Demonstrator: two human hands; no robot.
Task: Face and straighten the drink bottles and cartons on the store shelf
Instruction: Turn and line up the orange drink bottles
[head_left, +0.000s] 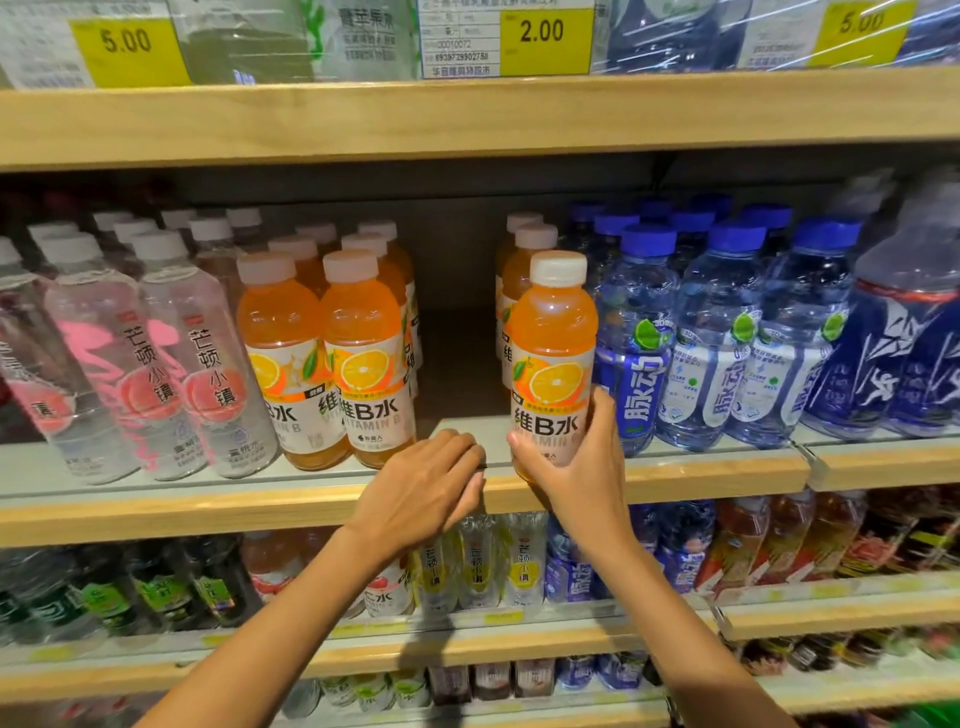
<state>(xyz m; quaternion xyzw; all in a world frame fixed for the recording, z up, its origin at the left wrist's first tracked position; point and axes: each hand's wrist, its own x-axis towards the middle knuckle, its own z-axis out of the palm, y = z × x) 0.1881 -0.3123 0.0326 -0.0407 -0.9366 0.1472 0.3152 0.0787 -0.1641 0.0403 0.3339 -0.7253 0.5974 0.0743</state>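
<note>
Work is at the orange drinks on the middle shelf (717, 475). The right hand (576, 467) is wrapped round the lower half of an orange bottle (555, 353), which stands upright at the shelf's front edge, label outward, just beside the blue bottles (636, 338). The left hand (426, 483) rests on the front edge, fingers loosely bent, holding nothing. A bare lane separates this bottle from the other orange bottles (363, 353). The next move is probably to square it to the edge, let go, then fill the lane.
</note>
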